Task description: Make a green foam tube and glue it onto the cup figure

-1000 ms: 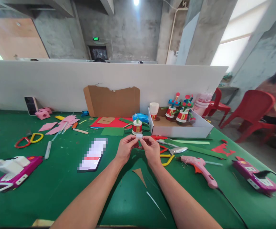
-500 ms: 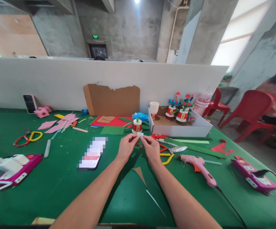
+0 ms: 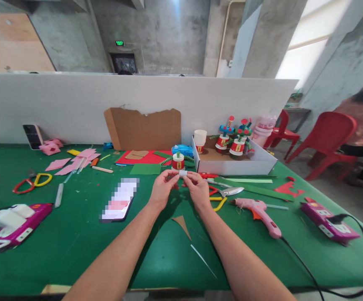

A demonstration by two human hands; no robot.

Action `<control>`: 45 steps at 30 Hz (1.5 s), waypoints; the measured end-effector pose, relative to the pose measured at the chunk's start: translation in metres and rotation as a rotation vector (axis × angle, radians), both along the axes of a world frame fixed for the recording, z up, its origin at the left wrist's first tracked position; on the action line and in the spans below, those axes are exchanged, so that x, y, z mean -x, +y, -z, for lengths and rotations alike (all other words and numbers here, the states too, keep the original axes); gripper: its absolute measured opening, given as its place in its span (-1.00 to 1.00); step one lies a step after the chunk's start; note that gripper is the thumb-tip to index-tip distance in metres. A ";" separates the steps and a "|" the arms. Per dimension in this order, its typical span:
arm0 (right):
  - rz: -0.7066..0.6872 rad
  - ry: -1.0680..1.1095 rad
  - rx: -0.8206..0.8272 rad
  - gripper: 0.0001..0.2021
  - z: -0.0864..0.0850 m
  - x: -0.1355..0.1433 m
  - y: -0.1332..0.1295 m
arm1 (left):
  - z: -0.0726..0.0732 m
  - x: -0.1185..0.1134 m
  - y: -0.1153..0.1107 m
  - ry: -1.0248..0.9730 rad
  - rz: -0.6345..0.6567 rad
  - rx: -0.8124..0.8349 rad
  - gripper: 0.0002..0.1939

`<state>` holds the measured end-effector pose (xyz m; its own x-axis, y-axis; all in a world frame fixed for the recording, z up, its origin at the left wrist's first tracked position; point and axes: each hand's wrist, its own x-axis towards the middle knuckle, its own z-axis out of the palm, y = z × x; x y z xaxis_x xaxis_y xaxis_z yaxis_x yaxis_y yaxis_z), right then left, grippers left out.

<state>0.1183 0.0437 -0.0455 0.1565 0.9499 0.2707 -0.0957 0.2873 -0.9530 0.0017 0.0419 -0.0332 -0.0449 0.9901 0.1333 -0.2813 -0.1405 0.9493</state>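
Left hand (image 3: 161, 190) and right hand (image 3: 197, 190) pinch small white piece (image 3: 183, 173) between fingertips, just my side of red cup (image 3: 178, 163); rolled or folded, I can't quite tell. Piece not attached. Cup has coil arms and top spring, nothing above. Right of cup, box (image 3: 237, 168) holds two topped figures (image 3: 237, 146), seemingly complete.

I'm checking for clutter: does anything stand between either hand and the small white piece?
Nothing visible does: the left hand and right hand both hold the white piece directly; the cup figure stands beyond it.
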 end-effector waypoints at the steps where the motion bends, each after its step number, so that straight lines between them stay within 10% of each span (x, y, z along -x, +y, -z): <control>1: -0.025 -0.001 0.007 -0.79 0.000 0.001 -0.001 | 0.000 0.000 0.000 -0.037 0.018 0.029 -0.68; 24: 0.124 -0.255 -0.149 -0.85 0.002 0.004 -0.003 | 0.004 -0.003 0.000 -0.208 0.132 0.110 -0.62; 45: -0.028 0.061 0.040 -0.79 0.002 0.004 -0.001 | 0.002 0.002 0.001 -0.048 0.173 0.046 -0.62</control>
<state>0.1145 0.0431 -0.0478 0.1444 0.9640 0.2232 -0.1611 0.2455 -0.9559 -0.0002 0.0425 -0.0354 0.1212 0.9886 0.0896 -0.3424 -0.0431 0.9386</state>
